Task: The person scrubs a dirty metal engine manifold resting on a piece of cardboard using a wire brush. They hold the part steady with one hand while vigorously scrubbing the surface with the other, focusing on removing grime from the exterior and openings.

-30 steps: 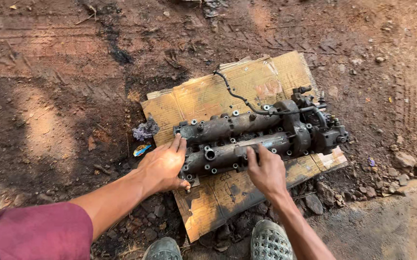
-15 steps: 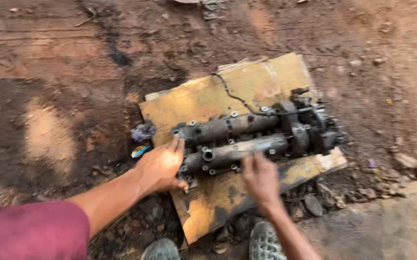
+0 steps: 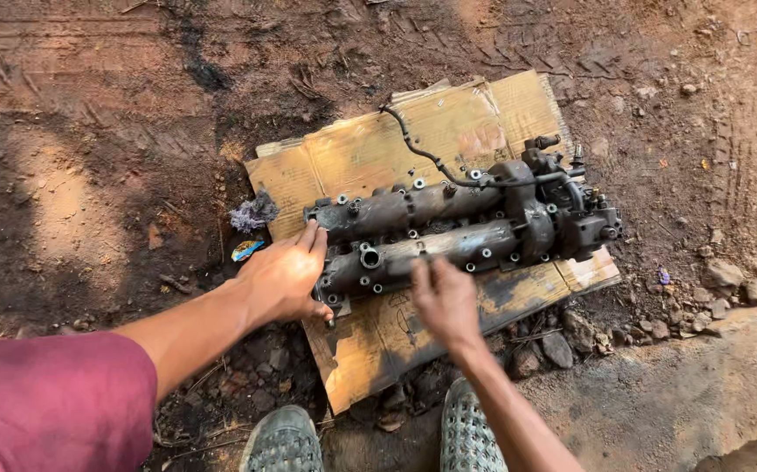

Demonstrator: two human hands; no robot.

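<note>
Head view: greasy engine cylinder head lies flat on stained cardboard sheet on dirt ground, long axis running left-right and tilted slightly up toward the right, bulky housing end with black hose pointing right, plain end pointing left toward me. My left hand is spread open, fingers pressed on the left end, nothing gripped; my right hand is blurred at the near edge mid-length, grip cannot tell. Hands apart, my two sandals below the cardboard, a rag just left of it.
</note>
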